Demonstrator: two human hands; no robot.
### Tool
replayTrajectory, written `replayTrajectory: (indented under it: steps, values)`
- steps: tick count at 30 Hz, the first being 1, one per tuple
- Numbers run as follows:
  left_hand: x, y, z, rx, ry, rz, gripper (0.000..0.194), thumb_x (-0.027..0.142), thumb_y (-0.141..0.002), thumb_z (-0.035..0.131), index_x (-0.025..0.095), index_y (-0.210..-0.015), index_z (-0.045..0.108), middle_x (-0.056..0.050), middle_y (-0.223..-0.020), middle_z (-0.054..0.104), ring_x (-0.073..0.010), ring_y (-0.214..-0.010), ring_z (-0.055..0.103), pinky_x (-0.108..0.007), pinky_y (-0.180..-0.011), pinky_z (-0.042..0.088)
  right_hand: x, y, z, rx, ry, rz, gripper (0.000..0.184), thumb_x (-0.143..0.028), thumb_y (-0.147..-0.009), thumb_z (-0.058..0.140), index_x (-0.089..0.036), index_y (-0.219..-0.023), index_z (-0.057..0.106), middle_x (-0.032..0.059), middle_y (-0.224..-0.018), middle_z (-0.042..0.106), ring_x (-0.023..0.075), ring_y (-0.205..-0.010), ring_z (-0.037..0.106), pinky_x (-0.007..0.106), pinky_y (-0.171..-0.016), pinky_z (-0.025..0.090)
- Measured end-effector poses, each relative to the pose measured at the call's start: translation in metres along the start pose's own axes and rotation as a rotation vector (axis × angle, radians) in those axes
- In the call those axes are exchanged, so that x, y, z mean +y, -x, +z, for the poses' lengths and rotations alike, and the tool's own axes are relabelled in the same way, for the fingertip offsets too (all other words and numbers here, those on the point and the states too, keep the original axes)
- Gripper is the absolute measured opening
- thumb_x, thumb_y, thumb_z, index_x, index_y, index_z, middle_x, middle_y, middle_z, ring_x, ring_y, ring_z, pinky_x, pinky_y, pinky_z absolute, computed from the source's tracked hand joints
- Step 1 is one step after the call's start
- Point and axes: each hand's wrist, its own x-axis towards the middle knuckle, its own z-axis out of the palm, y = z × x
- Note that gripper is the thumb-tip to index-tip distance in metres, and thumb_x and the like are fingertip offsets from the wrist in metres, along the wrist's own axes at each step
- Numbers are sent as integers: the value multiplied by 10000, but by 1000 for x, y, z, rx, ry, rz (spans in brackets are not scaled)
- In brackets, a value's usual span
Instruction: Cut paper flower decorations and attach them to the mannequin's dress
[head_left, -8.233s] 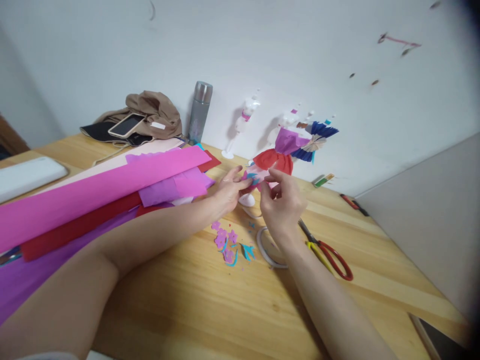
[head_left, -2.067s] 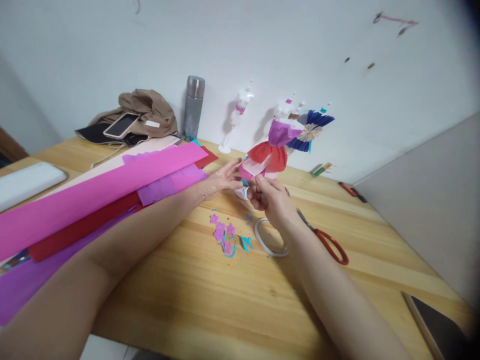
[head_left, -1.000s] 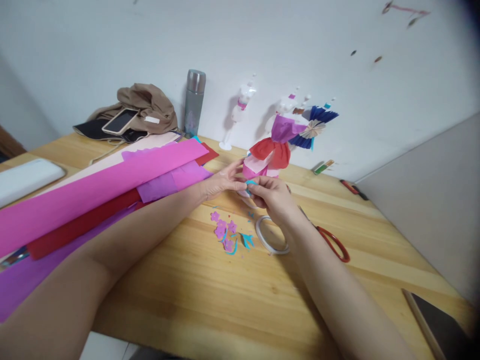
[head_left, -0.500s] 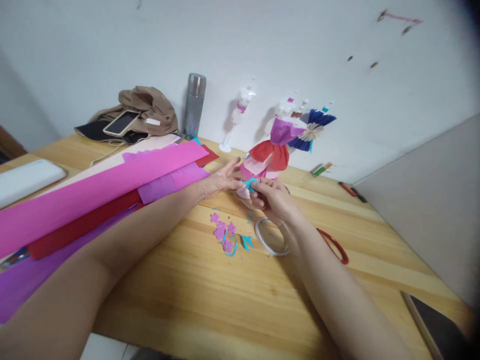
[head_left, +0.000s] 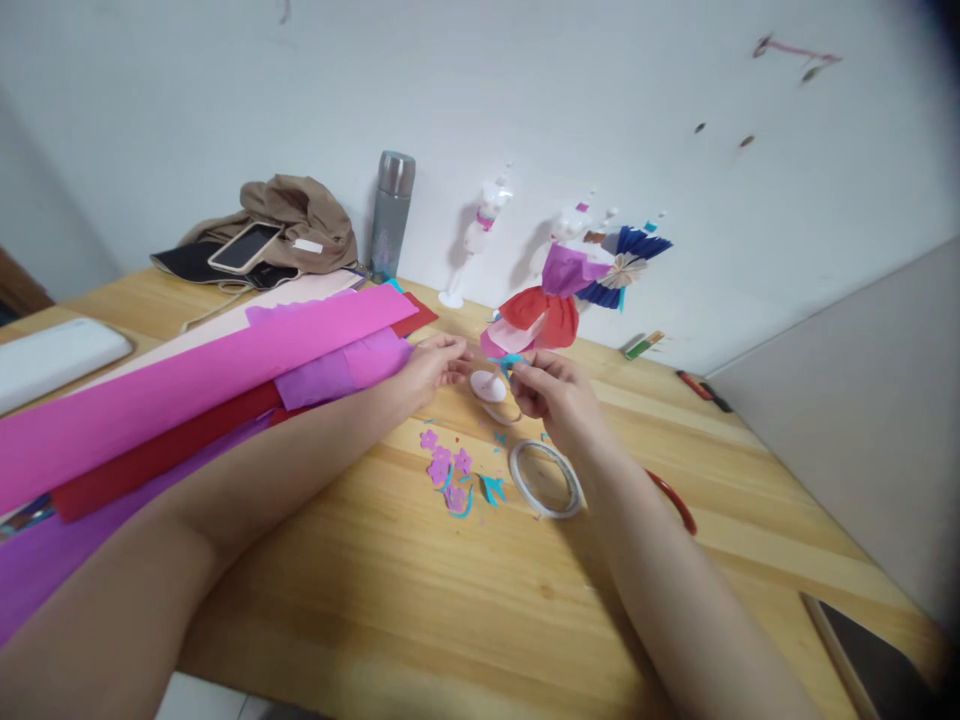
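Observation:
Between the thumb and fingers of my right hand (head_left: 553, 385) is a small piece of teal paper (head_left: 510, 362). My left hand (head_left: 439, 362) is apart from it, its fingers loosely bent with no object visible in them. Below and between the hands lies a round white base (head_left: 487, 386). Just behind stands a figure in a paper dress (head_left: 553, 315) with a purple top and a red and pink skirt. Closer to me are several purple paper flowers (head_left: 440, 466), a teal paper scrap (head_left: 492, 488) and a roll of white tape (head_left: 512, 478).
Long sheets of pink paper (head_left: 225, 365) cover the left side. Behind them are a brown cloth bag (head_left: 300, 215), a phone (head_left: 246, 246) and a grey flask (head_left: 391, 215). A bare white figure (head_left: 480, 225) stands by the wall. A red ring (head_left: 675, 502) lies beside my right forearm.
My left hand has come away from the teal paper and drawn back to the left. My right hand keeps the paper and has shifted slightly right, uncovering the white base.

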Motion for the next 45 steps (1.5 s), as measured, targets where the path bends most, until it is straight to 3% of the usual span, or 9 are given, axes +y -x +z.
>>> replayTrajectory:
  steps: [3, 7, 9, 11, 14, 25, 37, 42, 45]
  values:
    - [-2, 1, 4, 43, -11, 64, 108, 70, -752, 651, 163, -792, 616, -7, -756, 663, -87, -600, 608, -201, -551, 431, -2, 1, 1, -15, -7, 8, 268, -394, -632, 806, -214, -627, 607, -38, -484, 527, 72, -393, 385, 234, -383, 219]
    - [6, 4, 7, 95, -5, 140, 115, 58, -704, 546, 164, -677, 583, -5, -712, 638, -79, -551, 555, -216, -512, 394, -5, 1, 1, -29, -72, 34, 298, -417, -640, 791, -209, -618, 579, -28, -533, 539, 69, -396, 382, 237, -382, 217]
    - [13, 9, 12, 31, -21, 177, 87, 85, -694, 561, 160, -671, 598, -10, -705, 645, -90, -569, 565, -233, -535, 415, -6, 1, 0, -24, -90, 42, 319, -451, -664, 777, -208, -622, 574, -17, -546, 547, 78, -402, 396, 239, -379, 225]
    - [20, 16, 18, -163, -124, 265, 69, 134, -691, 646, 154, -757, 655, -22, -753, 680, -104, -619, 594, -250, -587, 452, -7, 1, -1, -13, -100, 46, 347, -493, -675, 774, -210, -630, 578, -8, -546, 556, 90, -408, 409, 240, -376, 231]
    - [27, 24, 25, -326, -220, 362, 245, 148, -674, 731, 157, -917, 698, -30, -843, 706, -125, -750, 646, -271, -716, 497, -7, 0, -2, 3, -96, 48, 412, -561, -692, 772, -216, -622, 556, -2, -537, 562, 96, -407, 412, 238, -376, 218]
    - [31, 22, 27, -385, -403, 491, 447, 97, -714, 733, 175, -1151, 673, 1, -801, 645, -134, -785, 629, -293, -803, 485, -6, 0, -2, -17, -73, 51, 497, -661, -705, 761, -206, -651, 567, -10, -532, 549, 81, -382, 395, 233, -370, 203]
    - [30, 25, 28, -371, -377, 446, 568, 116, -728, 730, 207, -1265, 570, 42, -756, 614, -110, -731, 595, -259, -736, 449, -6, -2, -2, 44, -58, 35, 502, -683, -663, 772, -208, -695, 611, -16, -509, 545, 81, -361, 370, 243, -359, 189]
    - [28, 24, 27, -378, -295, 379, 640, 141, -706, 759, 190, -1299, 525, 50, -740, 619, -107, -693, 598, -257, -683, 449, -7, 1, -4, 154, 170, -181, 365, -567, -767, 712, -221, -688, 628, -15, -527, 557, 93, -396, 399, 250, -393, 262]
    - [29, 25, 27, -380, -261, 351, 657, 147, -710, 755, 191, -1315, 503, 57, -738, 624, -99, -668, 595, -253, -661, 458, -6, 1, -4, 173, 262, -288, 228, -428, -716, 754, -231, -793, 669, -1, -638, 634, 133, -486, 493, 277, -463, 360]
